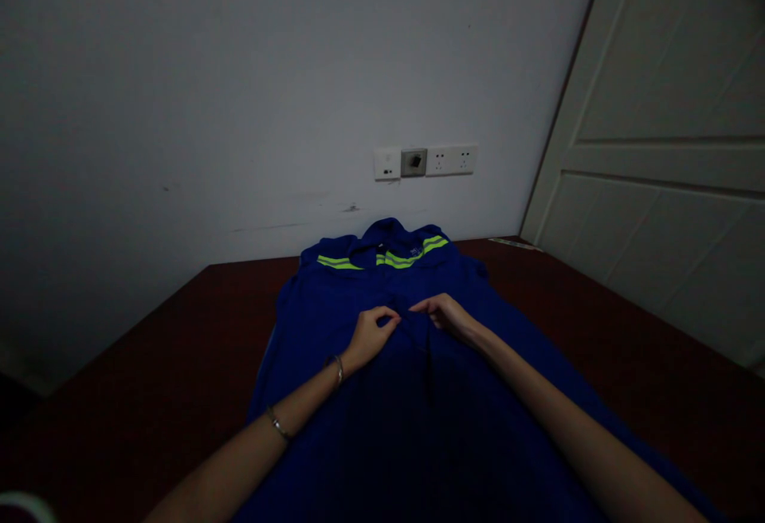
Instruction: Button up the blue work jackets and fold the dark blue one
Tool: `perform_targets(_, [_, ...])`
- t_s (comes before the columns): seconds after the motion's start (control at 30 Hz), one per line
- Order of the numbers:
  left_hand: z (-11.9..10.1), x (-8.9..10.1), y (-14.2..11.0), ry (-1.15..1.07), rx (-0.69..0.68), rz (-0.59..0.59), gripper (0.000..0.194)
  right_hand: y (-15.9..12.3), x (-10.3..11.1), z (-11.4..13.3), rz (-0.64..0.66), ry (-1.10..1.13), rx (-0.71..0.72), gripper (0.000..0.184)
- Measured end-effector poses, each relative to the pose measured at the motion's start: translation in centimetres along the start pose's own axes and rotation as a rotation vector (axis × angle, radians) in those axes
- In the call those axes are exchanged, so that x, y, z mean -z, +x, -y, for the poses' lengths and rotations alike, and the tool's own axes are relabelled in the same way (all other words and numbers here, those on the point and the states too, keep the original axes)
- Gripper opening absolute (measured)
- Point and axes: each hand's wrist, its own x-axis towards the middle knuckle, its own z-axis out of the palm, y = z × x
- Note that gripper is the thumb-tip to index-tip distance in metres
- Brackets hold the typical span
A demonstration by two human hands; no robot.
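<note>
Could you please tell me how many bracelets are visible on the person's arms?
2. The first bracelet is at the wrist, just behind the left hand; the second bracelet is farther up that forearm. Any beyond the picture's edge would be hidden.

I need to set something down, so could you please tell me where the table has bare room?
The table has bare patches left of the blue garment, near the wall, and right of it, towards the white panelling. The middle is crowded: garment, left hand and right hand.
</note>
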Motion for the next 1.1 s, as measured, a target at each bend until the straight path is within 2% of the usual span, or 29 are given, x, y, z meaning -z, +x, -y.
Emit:
perform_targets(0.1, [0.2, 0.0, 0.0, -0.005, -0.005, 0.006, 0.015, -0.2, -0.2, 0.0, -0.026, -0.062, 0.032, 0.036])
perform_targets(0.3, [0.3, 0.0, 0.0, -0.017, -0.006, 0.034, 0.015, -0.4, -0.6, -0.1, 0.026, -0.205, 0.112, 0.028])
perform_targets(0.57, [0.1, -0.1, 0.0, -0.036, 0.018, 0.051, 0.016, -0.5, -1.4, -0.3, -0.023, -0.256, 0.222, 0.026])
perform_targets(0.67, [-0.1, 0.0, 0.0, -0.039, 0.035, 0.049, 0.016, -0.7, -1.6, -0.4, -0.045, -0.262, 0.306, 0.023])
perform_targets(0.77, [-0.2, 0.0, 0.0, -0.041, 0.053, 0.046, 0.017, -0.7, -1.7, -0.6, -0.061, -0.335, 0.352, 0.021])
perform_targets(0.93, [0.2, -0.2, 0.1, -0.078, 0.117, 0.048, 0.015, -0.9, -1.9, -0.6, -0.091, -0.528, 0.462, 0.018])
perform_targets(1.1, [0.8, -0.4, 0.2, -0.271, 0.221, 0.013, 0.016, -1.5, -2.3, -0.1, -0.097, -0.677, 0.55, 0.015])
